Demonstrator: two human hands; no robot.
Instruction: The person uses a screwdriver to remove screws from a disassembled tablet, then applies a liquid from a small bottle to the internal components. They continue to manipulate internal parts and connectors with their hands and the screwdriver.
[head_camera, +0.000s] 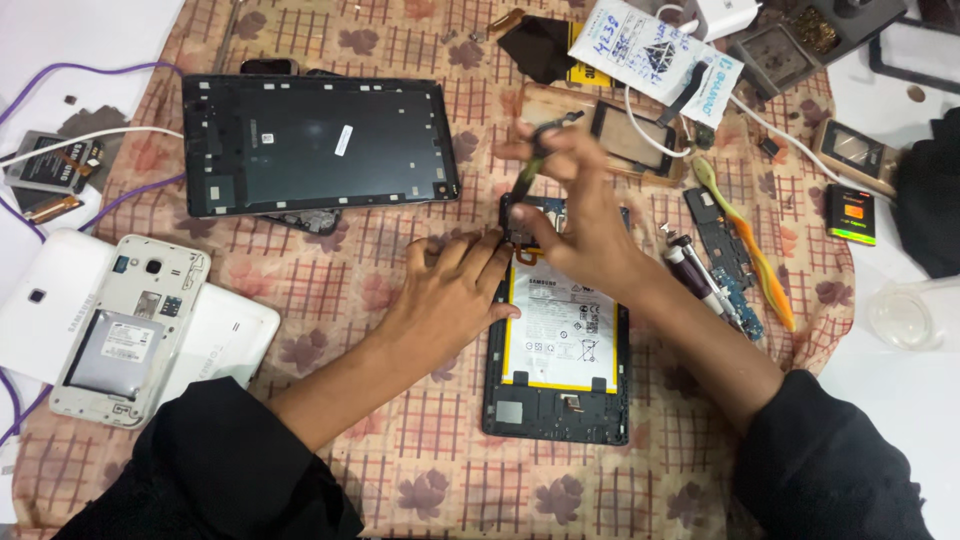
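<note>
Two hands (450, 290) (580, 215); two opened tablets (557, 340) (318, 143); one opened white phone (130, 325); two loose batteries (850, 215) (55, 165).

Tan leaf-check cloth (330, 290); white, yellow-edged battery (565, 335)

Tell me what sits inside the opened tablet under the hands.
Inside the opened tablet lies a white, yellow-edged battery with dark frame below it. The left hand and right hand cover the top part.

We see a dark tablet back cover (318, 143), a white opened phone (128, 328), an orange pry tool (752, 246), a patterned cloth (420, 470), a white charger (727, 14).
</note>
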